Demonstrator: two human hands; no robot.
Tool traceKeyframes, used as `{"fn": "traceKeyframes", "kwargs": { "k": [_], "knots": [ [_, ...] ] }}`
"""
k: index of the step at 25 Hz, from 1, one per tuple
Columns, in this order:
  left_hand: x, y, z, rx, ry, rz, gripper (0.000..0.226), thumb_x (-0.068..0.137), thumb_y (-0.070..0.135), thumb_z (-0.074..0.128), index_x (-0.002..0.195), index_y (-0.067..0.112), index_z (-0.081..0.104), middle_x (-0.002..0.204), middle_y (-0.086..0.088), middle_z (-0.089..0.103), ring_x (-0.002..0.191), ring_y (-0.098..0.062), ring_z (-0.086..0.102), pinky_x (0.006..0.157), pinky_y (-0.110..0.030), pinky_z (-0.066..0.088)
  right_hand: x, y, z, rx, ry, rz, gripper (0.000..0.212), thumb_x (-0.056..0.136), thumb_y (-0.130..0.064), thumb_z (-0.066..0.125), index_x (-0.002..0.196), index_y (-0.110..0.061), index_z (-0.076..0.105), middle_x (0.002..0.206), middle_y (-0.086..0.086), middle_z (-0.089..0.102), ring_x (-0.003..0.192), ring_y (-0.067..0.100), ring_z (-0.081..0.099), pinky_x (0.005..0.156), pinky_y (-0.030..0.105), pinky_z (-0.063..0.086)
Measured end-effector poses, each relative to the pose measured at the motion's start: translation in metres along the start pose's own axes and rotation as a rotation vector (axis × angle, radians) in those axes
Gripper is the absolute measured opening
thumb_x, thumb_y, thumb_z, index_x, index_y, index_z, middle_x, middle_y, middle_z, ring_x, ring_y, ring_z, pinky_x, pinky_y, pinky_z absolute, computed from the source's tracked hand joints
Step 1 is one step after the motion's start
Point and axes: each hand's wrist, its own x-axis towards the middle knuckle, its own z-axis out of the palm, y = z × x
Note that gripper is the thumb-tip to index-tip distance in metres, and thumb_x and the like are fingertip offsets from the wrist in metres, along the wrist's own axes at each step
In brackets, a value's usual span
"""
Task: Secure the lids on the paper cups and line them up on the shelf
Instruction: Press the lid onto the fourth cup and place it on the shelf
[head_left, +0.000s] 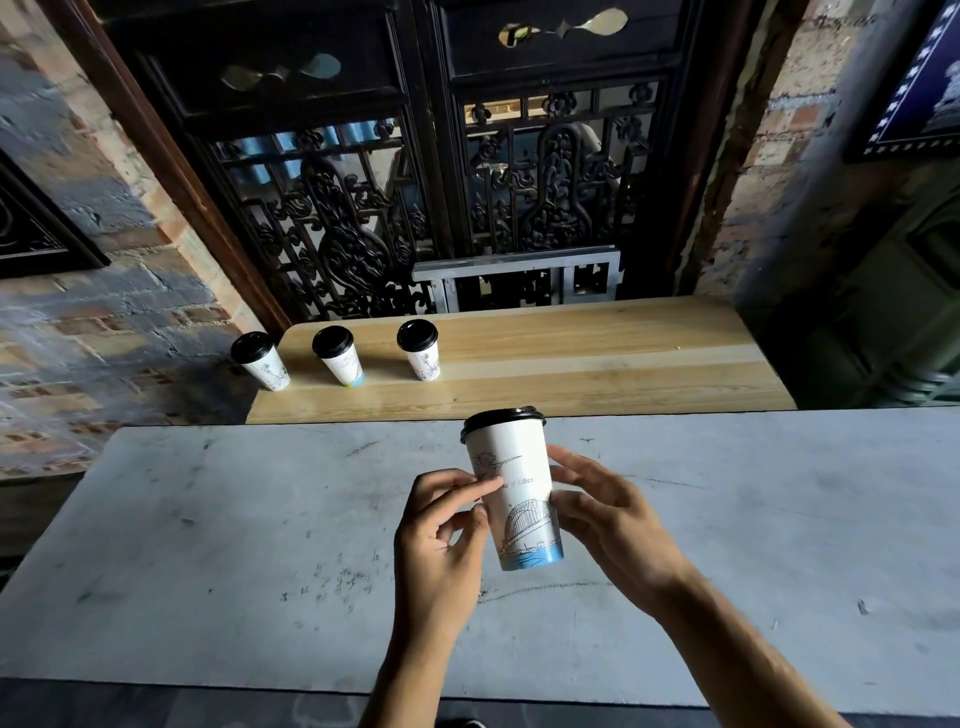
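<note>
A tall white paper cup (519, 493) with a black lid (501, 418) and a blue band at its base is held above the grey table (208, 519). My left hand (441, 530) pinches its left side with fingertips and thumb. My right hand (608, 514) wraps its right side with curled fingers. Three lidded cups stand in a row on the wooden shelf (597, 353) beyond the table: one at the far left edge (262, 361), one beside it (338, 356), one further right (421, 349).
Behind the shelf rises a dark carved lattice screen (405, 208) with a small metal frame (519, 280) at its foot. Brick walls flank both sides. The shelf's right part is bare wood.
</note>
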Motion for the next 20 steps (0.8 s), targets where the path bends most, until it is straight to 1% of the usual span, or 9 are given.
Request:
{"fn": "traceKeyframes", "kwargs": {
  "k": [2, 4, 5, 7, 9, 11, 15, 18, 20],
  "knots": [
    [-0.001, 0.001, 0.001, 0.016, -0.003, -0.014, 0.056, 0.085, -0.023, 0.058, 0.1, 0.026, 0.081, 0.107, -0.001, 0.063, 0.102, -0.023, 0.067, 0.08, -0.018, 0.055, -0.001, 0.0, -0.001, -0.041, 0.015, -0.009, 0.067, 0.079, -0.01, 0.075, 0.143, -0.008, 0.057, 0.138, 0.009, 0.067, 0.123, 0.028, 0.067, 0.109, 0.043, 0.049],
    [-0.002, 0.002, 0.001, 0.004, -0.004, -0.048, 0.048, 0.086, -0.016, 0.057, 0.102, 0.023, 0.08, 0.11, -0.001, 0.067, 0.106, -0.019, 0.067, 0.08, -0.015, 0.054, -0.002, -0.002, -0.001, -0.102, -0.046, -0.044, 0.056, 0.082, -0.012, 0.075, 0.137, -0.009, 0.063, 0.136, 0.01, 0.069, 0.125, 0.03, 0.066, 0.111, 0.047, 0.046],
    [-0.004, 0.002, 0.002, -0.013, -0.005, -0.074, 0.042, 0.089, -0.012, 0.058, 0.103, 0.022, 0.078, 0.111, -0.001, 0.068, 0.108, -0.015, 0.067, 0.08, -0.014, 0.053, -0.003, -0.002, 0.001, -0.113, -0.074, -0.054, 0.051, 0.084, -0.011, 0.073, 0.134, -0.008, 0.066, 0.134, 0.012, 0.071, 0.125, 0.033, 0.066, 0.11, 0.048, 0.047],
    [-0.006, 0.006, 0.003, -0.058, -0.007, -0.131, 0.028, 0.093, -0.004, 0.065, 0.103, 0.019, 0.075, 0.112, -0.003, 0.071, 0.107, -0.01, 0.068, 0.079, -0.013, 0.054, -0.005, -0.006, 0.004, -0.095, -0.093, -0.06, 0.049, 0.086, -0.01, 0.071, 0.134, -0.008, 0.065, 0.131, 0.016, 0.072, 0.122, 0.034, 0.067, 0.107, 0.046, 0.049],
    [-0.006, 0.009, 0.004, -0.117, -0.007, -0.191, 0.017, 0.09, 0.004, 0.071, 0.104, 0.013, 0.071, 0.11, -0.006, 0.073, 0.102, -0.006, 0.071, 0.077, -0.015, 0.056, -0.007, -0.008, 0.006, -0.038, -0.093, -0.056, 0.051, 0.085, -0.008, 0.067, 0.136, -0.007, 0.063, 0.127, 0.015, 0.073, 0.114, 0.028, 0.07, 0.097, 0.038, 0.054],
    [-0.006, 0.013, 0.006, -0.182, -0.004, -0.24, 0.021, 0.085, 0.009, 0.076, 0.104, 0.007, 0.068, 0.105, -0.008, 0.075, 0.096, -0.004, 0.074, 0.076, -0.016, 0.057, -0.007, -0.01, 0.006, 0.022, -0.062, -0.033, 0.052, 0.083, -0.009, 0.063, 0.135, -0.008, 0.062, 0.12, 0.014, 0.075, 0.104, 0.025, 0.071, 0.09, 0.037, 0.055],
    [-0.006, 0.014, 0.005, -0.204, -0.013, -0.26, 0.033, 0.076, 0.025, 0.078, 0.101, 0.008, 0.066, 0.099, 0.004, 0.077, 0.098, -0.006, 0.073, 0.077, -0.018, 0.057, -0.005, -0.011, 0.004, 0.083, -0.04, 0.023, 0.053, 0.08, -0.006, 0.06, 0.132, -0.014, 0.064, 0.113, 0.016, 0.072, 0.095, 0.029, 0.071, 0.081, 0.042, 0.057],
    [-0.005, 0.01, 0.005, -0.184, -0.007, -0.257, 0.028, 0.08, 0.021, 0.078, 0.103, 0.009, 0.067, 0.101, 0.004, 0.077, 0.1, -0.008, 0.072, 0.076, -0.018, 0.057, -0.004, -0.009, 0.004, 0.082, -0.026, 0.017, 0.052, 0.08, -0.001, 0.062, 0.129, -0.017, 0.067, 0.117, 0.019, 0.067, 0.094, 0.029, 0.07, 0.08, 0.043, 0.057],
    [-0.005, 0.006, 0.004, -0.148, 0.003, -0.242, 0.021, 0.085, 0.013, 0.077, 0.105, 0.011, 0.068, 0.103, 0.001, 0.076, 0.102, -0.011, 0.072, 0.076, -0.018, 0.057, -0.004, -0.008, 0.004, 0.065, -0.018, -0.01, 0.05, 0.081, -0.001, 0.065, 0.128, -0.017, 0.068, 0.122, 0.02, 0.064, 0.099, 0.028, 0.07, 0.082, 0.04, 0.058]
  ]
}}
